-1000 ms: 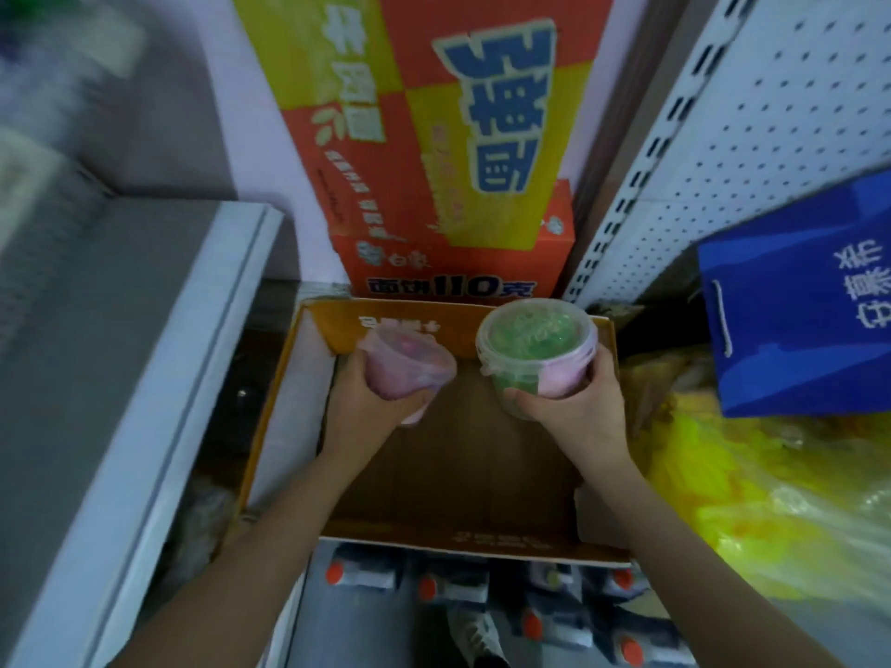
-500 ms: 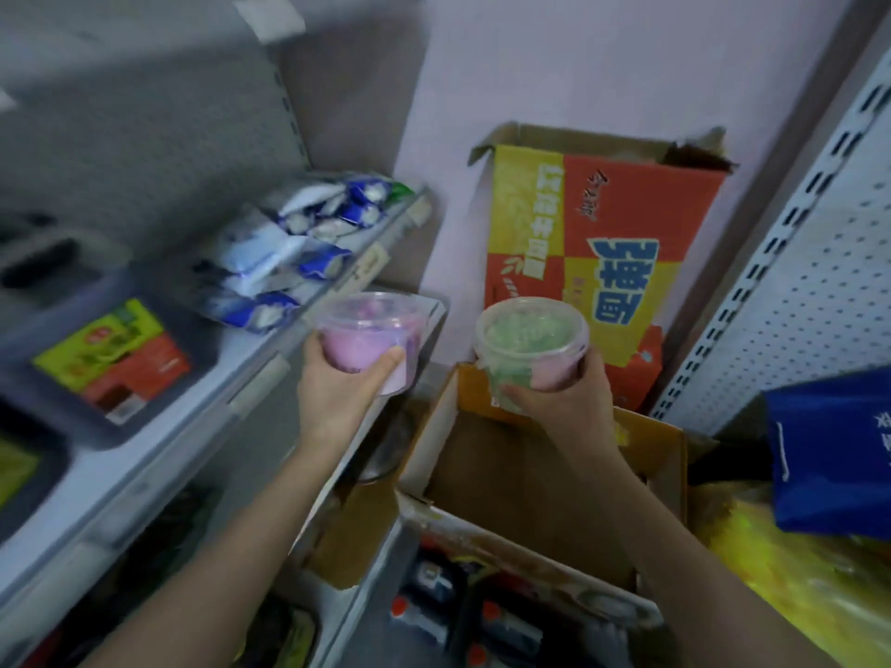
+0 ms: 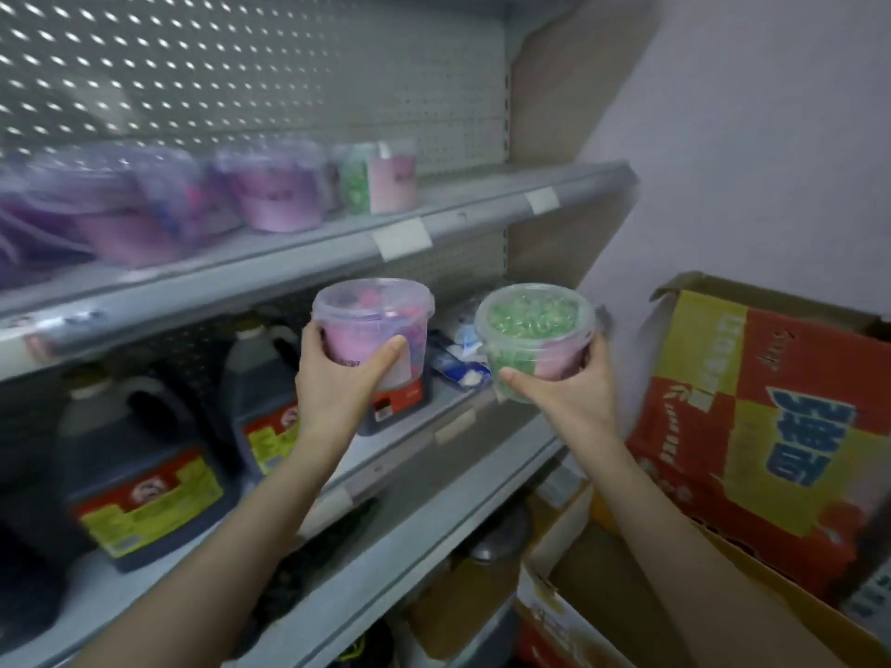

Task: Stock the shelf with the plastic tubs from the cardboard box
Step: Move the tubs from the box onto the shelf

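shelf (image 3: 299,248): upper tier, far left, stocked tubs (image 3: 284,195) in a row
cardboard box (image 3: 583,580): open, near right
pink tub (image 3: 373,325): left hand (image 3: 337,388) fingers wrapped round it, below upper tier
green tub (image 3: 533,330): right hand (image 3: 569,402) gripping it, just right of pink tub

The pink tub (image 3: 371,306) and the green tub (image 3: 533,315) are showing clear, glossy, smooth plastic; the shelf (image 3: 270,270) is looking like matt grey painted metal, its back panel (image 3: 241,65) perforated; the open cardboard box (image 3: 598,585) is showing dull brown card; the printed carton (image 3: 771,426) is looking creased; the dark jugs (image 3: 140,426) are gleaming like plastic.
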